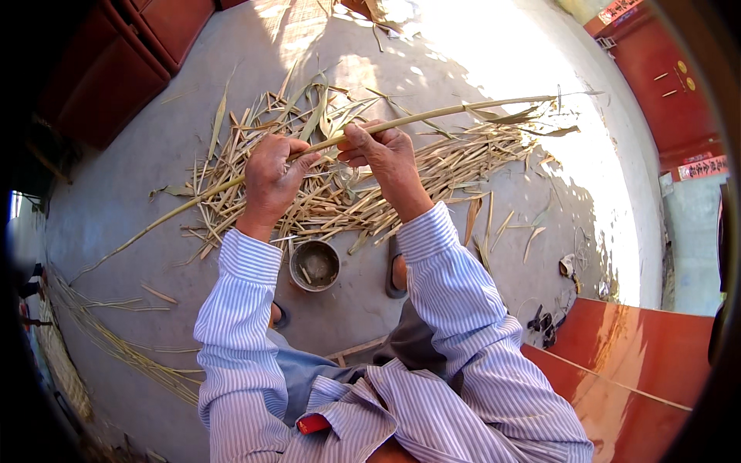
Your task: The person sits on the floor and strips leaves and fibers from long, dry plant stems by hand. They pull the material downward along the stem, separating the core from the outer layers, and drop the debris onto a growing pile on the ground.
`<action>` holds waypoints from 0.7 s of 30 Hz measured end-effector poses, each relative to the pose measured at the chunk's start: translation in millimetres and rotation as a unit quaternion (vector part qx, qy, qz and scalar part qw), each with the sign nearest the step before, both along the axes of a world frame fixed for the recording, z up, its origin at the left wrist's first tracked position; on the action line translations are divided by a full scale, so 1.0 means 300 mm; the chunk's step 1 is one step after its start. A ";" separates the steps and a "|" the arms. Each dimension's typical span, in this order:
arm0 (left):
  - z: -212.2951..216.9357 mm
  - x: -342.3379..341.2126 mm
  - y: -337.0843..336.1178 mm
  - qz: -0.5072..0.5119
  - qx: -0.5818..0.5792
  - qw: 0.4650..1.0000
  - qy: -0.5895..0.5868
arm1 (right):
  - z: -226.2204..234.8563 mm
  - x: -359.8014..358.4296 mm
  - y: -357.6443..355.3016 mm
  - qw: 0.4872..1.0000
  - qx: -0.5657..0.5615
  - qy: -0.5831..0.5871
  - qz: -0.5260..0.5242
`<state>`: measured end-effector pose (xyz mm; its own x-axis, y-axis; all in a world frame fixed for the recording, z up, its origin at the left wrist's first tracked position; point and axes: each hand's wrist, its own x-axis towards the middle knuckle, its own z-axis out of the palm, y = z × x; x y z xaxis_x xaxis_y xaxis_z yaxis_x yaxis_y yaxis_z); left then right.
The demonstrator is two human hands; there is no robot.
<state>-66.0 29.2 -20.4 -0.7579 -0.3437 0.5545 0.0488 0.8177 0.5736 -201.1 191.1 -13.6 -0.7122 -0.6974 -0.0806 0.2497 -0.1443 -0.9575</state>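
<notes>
A long, thin reed-like stalk slants across in front of me, its thin end low at the left and its leafy end high at the right. My left hand is closed round it near the middle, thumb along the stalk. Close by on the right, my right hand pinches the same stalk between thumb and fingers. Under both hands, a loose heap of cut dry stalk pieces and leaves covers the floor. A small round metal bowl stands between my feet, with a bit of stalk inside.
Several long thin stalks lie on the floor at the lower left. Dark red furniture stands at the upper left. A glossy red surface is at the lower right, near a dark tangled item. Red doors are at the right.
</notes>
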 end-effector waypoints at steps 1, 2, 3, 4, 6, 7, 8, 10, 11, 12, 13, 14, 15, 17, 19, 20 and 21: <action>0.007 0.009 -0.001 0.010 0.029 0.999 -0.016 | 0.000 -0.002 -0.003 1.000 -0.019 -0.002 0.015; 0.014 0.016 -0.006 0.021 0.059 0.998 -0.033 | 0.010 -0.021 0.008 0.999 -0.038 -0.004 0.007; 0.021 0.042 -0.024 0.018 0.080 0.996 -0.045 | 0.015 -0.041 0.027 0.998 -0.056 -0.010 0.005; 0.039 0.055 -0.045 0.009 0.104 0.993 -0.054 | 0.016 -0.089 0.064 0.996 -0.082 -0.023 0.006; 0.065 0.085 -0.092 -0.007 0.143 0.987 -0.074 | 0.028 -0.157 0.138 0.991 -0.127 -0.034 -0.012; 0.066 0.110 -0.123 -0.006 0.173 0.980 -0.096 | 0.035 -0.178 0.161 0.987 -0.154 -0.049 -0.011; 0.065 0.135 -0.154 -0.006 0.203 0.972 -0.118 | 0.032 -0.194 0.174 0.986 -0.160 -0.050 -0.009; 0.072 0.173 -0.192 -0.007 0.254 0.954 -0.156 | 0.024 -0.203 0.183 0.984 -0.168 -0.051 -0.007; 0.071 0.174 -0.194 -0.007 0.229 0.962 -0.148 | 0.016 -0.201 0.178 0.987 -0.159 -0.033 -0.012; 0.074 0.170 -0.181 -0.005 0.205 0.969 -0.140 | 0.016 -0.187 0.164 0.988 -0.150 -0.017 -0.017; 0.087 0.154 -0.156 -0.006 0.181 0.975 -0.132 | 0.019 -0.177 0.152 0.990 -0.139 0.002 -0.024; 0.099 0.122 -0.106 -0.019 0.090 0.991 -0.098 | 0.022 -0.161 0.139 0.991 -0.129 0.003 -0.031; 0.101 0.097 -0.071 0.002 0.045 0.997 -0.062 | 0.027 -0.136 0.115 0.992 -0.122 0.002 -0.035; 0.073 0.047 -0.021 0.040 -0.040 0.998 0.013 | 0.036 -0.104 0.093 0.993 -0.116 0.007 -0.035; 0.064 0.016 -0.009 0.043 -0.089 0.993 0.072 | 0.031 -0.087 0.084 0.992 -0.120 0.016 -0.029; 0.071 0.004 -0.006 0.038 -0.119 0.988 0.094 | 0.029 -0.083 0.080 0.992 -0.119 0.017 -0.025; 0.074 -0.003 -0.004 0.032 -0.149 0.981 0.117 | 0.030 -0.075 0.078 0.993 -0.115 0.015 -0.031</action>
<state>-67.0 28.1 1.7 -0.5803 -0.1836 0.7934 0.0930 0.9529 0.2885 -223.7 214.4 -4.7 -0.7536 -0.6499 0.0982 0.2048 -0.3741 -0.9045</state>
